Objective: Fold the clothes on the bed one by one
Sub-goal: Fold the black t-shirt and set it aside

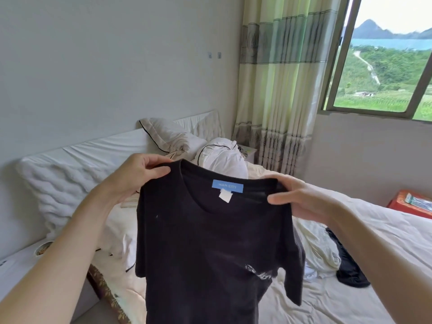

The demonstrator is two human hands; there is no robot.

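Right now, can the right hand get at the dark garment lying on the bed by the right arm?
Probably not yet: the right hand pinches one shoulder of the black T-shirt, the left hand the other. The dark garment lies uncovered on the bed; free that grip first.

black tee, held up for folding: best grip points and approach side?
Grip the black T-shirt at its two shoulder seams beside the collar, coming from above at either side, as the left hand and right hand pinch it now. It hangs flat and open there, sleeves falling free.
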